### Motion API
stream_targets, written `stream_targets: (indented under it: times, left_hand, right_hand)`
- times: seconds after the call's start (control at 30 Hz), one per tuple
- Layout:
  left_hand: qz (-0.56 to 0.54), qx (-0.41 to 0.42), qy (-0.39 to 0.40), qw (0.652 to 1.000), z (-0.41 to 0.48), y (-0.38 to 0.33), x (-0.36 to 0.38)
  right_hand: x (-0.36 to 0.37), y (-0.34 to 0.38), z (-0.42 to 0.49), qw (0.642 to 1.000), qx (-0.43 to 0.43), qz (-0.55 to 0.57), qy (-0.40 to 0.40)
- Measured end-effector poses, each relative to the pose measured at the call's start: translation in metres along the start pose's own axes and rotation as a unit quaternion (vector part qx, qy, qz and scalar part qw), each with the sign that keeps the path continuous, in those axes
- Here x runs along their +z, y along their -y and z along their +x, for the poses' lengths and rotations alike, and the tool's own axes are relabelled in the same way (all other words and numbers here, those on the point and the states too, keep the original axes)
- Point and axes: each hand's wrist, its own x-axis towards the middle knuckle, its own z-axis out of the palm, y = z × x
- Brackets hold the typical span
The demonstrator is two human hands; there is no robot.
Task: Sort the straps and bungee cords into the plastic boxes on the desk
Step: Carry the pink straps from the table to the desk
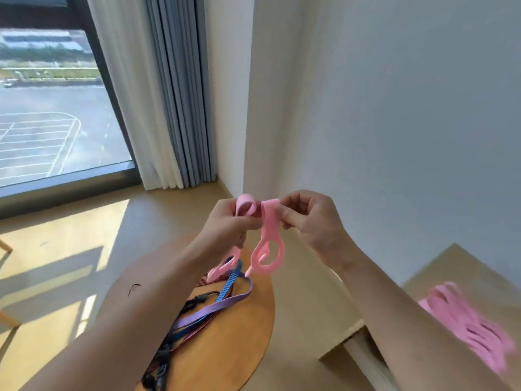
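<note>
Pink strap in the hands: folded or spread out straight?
Folded. The left hand and right hand pinch the pink strap bent over at the top, its ring end hanging down.

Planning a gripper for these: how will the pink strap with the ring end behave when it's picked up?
Probably floppy: the pink flat strap with a ring-shaped end folds over where the right hand pinches it, dangles below, and loops softly by the left hand. Likely light: fingertip pinches carry it.

Both bare forearms reach forward, wrists raised close together — left grip (225,224) and right grip (311,221) each pinch the pink strap (267,235), fingers curled.
</note>
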Motion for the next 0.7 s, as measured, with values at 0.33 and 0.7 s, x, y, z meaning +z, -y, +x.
stream_targets:
  times: [0.33,0.7]
  left_hand:
    - [0.014,0.033,0.133,0.990,-0.043,-0.023,0.205]
    - [0.056,0.019,0.282,0.957,-0.101,-0.020,0.396]
  right_hand:
    - [-0.173,-0.027,-0.140,0.988,0.027,-0.016,-0.150]
    - [-0.302,-0.112,-0.300,0.963,0.202,-0.075,-0.163]
